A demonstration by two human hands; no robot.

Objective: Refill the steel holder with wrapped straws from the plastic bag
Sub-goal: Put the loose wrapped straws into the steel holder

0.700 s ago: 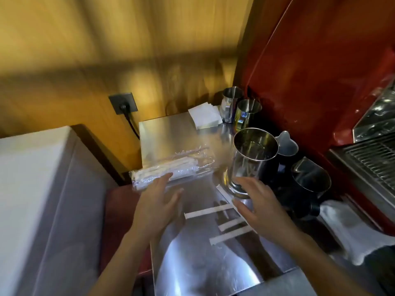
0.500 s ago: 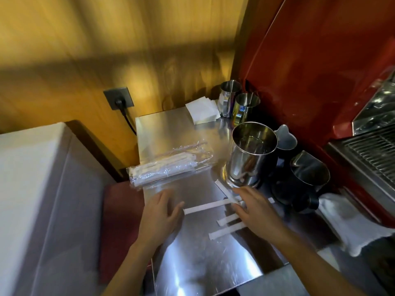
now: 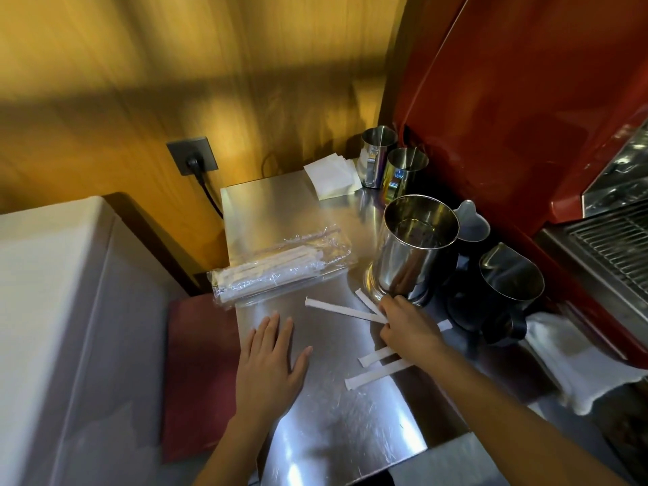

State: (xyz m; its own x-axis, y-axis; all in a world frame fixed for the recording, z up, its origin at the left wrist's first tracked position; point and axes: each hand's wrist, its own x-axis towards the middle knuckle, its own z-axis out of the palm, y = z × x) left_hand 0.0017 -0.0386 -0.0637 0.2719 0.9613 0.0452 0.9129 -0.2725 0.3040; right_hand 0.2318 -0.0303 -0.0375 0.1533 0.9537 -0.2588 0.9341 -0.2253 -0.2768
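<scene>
Nowhere is there legible writing: no brand or label can be read on any surface, and the blur hides fine print.

Table: brushed steel sheet, scuffed, with bright glare patches. Steel holder: tall polished cylinder on a flared foot, upright at the table's right side, its inside looking empty. Plastic bag: clear, crinkled film lying flat left of the holder, a bundle of pale paper-wrapped straws inside it.

Loose wrapped straws: flat white paper sleeves scattered on the table between bag and holder, about four or five visible.

Left hand: flat, palm down on bare steel, fingers spread wide, holding nothing. Right hand: fingers curled down onto the loose straws just in front of the holder's foot; a firm pinch cannot be told.

Behind: two smaller steel cups, a stack of white napkins, dark pitchers, a white cloth, glossy red machine, wood-grain wall.
</scene>
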